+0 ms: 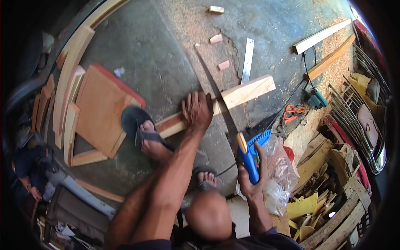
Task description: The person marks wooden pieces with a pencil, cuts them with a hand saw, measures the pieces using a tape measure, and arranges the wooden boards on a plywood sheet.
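The work in hand is sawing, and it looks to be partway through. The right hand (253, 178) has its fingers closed round the blue handle of the saw (213, 85), whose blade slants up and to the left across a wooden beam (251, 91). The beam lies at a slant over the floor (143, 62), in the middle of the view, with its left end at the foot in a sandal (134, 121); whether that foot presses on it I cannot tell. The left hand (197, 111) grasps the beam just left of the blade, its fingers bent over the far side.

As for progress, the parts on either side of the blade lie in one line, so the piece on the right does not seem to be off yet. How deep the blade sits is hidden, so how much of this cut is left cannot be judged. Three small blocks, the nearest a pinkish one (223, 65), lie apart beyond the beam; they may be offcuts from finished cuts, and the sawdust (177, 25) on the floor suggests earlier sawing too. A metal ruler (248, 60) runs up to the beam's far edge. Orange-handled scissors (291, 113) lie to the right, touched by neither hand.
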Tool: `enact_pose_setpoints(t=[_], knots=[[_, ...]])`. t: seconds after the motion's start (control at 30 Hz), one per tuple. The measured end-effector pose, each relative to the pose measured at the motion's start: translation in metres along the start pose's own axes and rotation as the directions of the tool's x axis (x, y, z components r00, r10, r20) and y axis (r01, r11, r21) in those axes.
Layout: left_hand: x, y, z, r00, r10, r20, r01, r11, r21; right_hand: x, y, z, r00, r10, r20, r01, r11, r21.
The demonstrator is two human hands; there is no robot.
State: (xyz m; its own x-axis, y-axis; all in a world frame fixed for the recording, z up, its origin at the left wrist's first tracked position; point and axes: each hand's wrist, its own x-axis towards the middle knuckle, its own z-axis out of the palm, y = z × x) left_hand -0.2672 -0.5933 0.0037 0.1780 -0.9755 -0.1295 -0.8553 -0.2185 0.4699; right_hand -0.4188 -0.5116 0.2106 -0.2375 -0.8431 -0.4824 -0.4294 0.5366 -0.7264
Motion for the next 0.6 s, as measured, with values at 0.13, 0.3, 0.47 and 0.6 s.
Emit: enact_pose_setpoints(t=[0.13, 0.3, 0.47, 0.6], knots=[[-0.010, 0.000, 0.006, 0.998, 0.026, -0.054, -0.025, 0.999, 0.021, -0.007, 0.009, 0.002, 0.966, -0.224, 0.126, 0.245, 0.950, -0.194], [-0.011, -0.012, 0.008, 0.993, 0.071, -0.099, -0.062, 0.994, 0.091, -0.051, 0.016, -0.011, 0.985, -0.135, 0.109, 0.149, 0.980, -0.135], [-0.006, -0.007, 0.002, 0.984, 0.105, -0.143, -0.088, 0.989, 0.117, -0.136, 0.014, -0.076, 0.989, -0.067, 0.133, 0.092, 0.977, -0.194], [-0.007, -0.010, 0.004, 0.985, 0.112, -0.131, -0.098, 0.989, 0.114, -0.026, 0.022, -0.005, 0.980, -0.185, 0.071, 0.191, 0.977, -0.094]])
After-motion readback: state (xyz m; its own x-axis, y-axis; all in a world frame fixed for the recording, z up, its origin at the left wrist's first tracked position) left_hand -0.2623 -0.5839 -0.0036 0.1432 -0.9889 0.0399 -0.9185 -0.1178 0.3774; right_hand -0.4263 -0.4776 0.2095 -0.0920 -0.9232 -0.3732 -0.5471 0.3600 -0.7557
